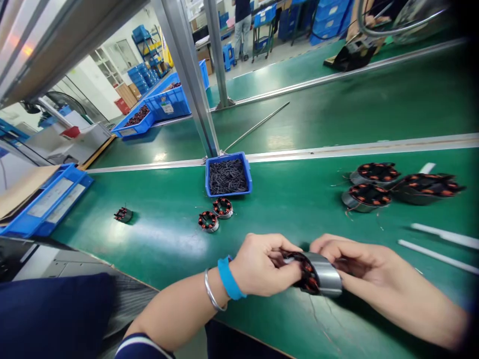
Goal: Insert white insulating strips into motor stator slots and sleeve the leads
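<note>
Near the slanting front edge of a green workbench (269, 214), a person's two bare hands steady a wire-wound core (327, 275), with green surface stretching from the knuckles back to a pale metal strip (355, 147). Room to the right is tighter, bounded by two slim white rods (437, 257) and, beyond them, a cluster of three more cores (366, 199). Behind the left hand (258, 267) sit a pair of small cores (212, 228), side by side, and just past them a blue bin (248, 179); a lone core (127, 215) lies well off to the left.

The held piece is a short cylinder with a smooth, silvery metal wall, its open face lined with black parts and coppery windings, fine wires trailing below. The bin brims with thin, dark slivers (226, 177).

The left hand, banded in blue (230, 279) above a silver bangle (214, 291), pinches narrowly at the core's open face; a whitish bit between the fingertips is too small to identify. The right hand (366, 269) curls around the opposite end, thumb low, fingers bent behind, gripping it sideways, axis roughly level.
</note>
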Demonstrator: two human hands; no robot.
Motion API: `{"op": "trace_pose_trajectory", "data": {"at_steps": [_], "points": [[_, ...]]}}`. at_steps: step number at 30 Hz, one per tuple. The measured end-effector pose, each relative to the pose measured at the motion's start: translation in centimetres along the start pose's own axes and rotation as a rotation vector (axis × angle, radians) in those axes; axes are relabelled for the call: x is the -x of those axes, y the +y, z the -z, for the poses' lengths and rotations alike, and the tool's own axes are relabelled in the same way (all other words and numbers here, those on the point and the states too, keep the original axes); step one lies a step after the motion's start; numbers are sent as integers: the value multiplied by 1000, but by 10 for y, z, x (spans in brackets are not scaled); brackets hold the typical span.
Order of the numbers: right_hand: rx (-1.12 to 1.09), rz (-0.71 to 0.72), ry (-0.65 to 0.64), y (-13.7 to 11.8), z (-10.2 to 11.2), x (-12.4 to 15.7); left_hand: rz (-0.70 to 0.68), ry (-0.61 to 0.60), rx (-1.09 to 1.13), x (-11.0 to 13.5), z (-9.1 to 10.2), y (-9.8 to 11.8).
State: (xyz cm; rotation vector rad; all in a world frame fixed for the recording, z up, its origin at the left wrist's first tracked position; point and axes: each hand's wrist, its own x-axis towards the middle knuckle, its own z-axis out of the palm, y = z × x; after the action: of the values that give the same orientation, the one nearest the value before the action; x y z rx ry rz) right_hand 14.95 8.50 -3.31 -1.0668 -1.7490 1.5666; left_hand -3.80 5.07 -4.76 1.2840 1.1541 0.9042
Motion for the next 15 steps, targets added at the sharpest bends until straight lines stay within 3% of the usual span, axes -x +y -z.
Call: {"op": "trace_pose_trajectory", "data": {"at_steps": [4, 10, 15], "points": [[-36, -17, -58, -6, 2, 0, 65, 21, 52, 2, -1, -2], [-95, -10, -65, -4, 6, 1, 262, -239, 274, -1, 18, 12], [-124, -13, -161, -4, 4, 5, 348, -386, 275, -6, 30, 21]]}}
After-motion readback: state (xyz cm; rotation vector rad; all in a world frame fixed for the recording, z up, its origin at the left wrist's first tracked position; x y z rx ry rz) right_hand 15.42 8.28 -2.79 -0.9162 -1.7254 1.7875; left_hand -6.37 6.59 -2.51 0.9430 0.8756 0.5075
